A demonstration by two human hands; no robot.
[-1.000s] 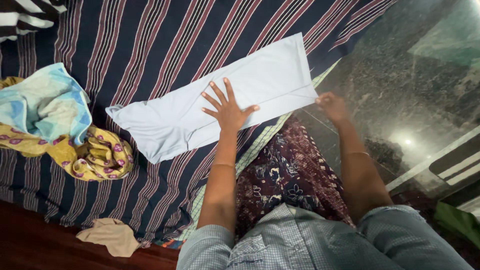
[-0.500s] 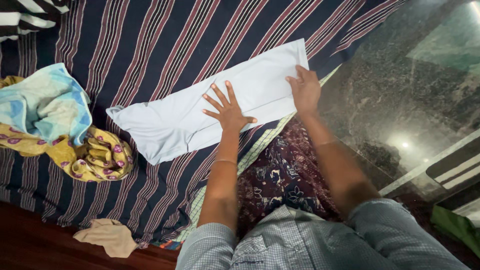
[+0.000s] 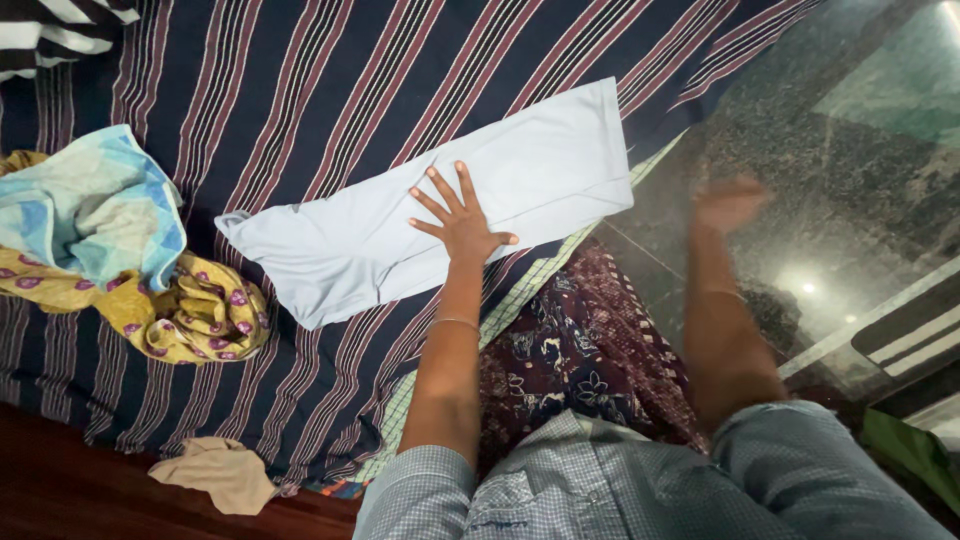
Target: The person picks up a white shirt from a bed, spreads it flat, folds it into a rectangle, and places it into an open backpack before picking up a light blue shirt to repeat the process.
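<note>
While the left hand point(image 3: 462, 228) presses flat, fingers spread, on the folded pale blue cloth point(image 3: 430, 205), that cloth lies on the striped bedsheet point(image 3: 300, 90). Right hand point(image 3: 727, 205) hangs blurred over the dark floor point(image 3: 800, 180), off the cloth; finger state unreadable.
</note>
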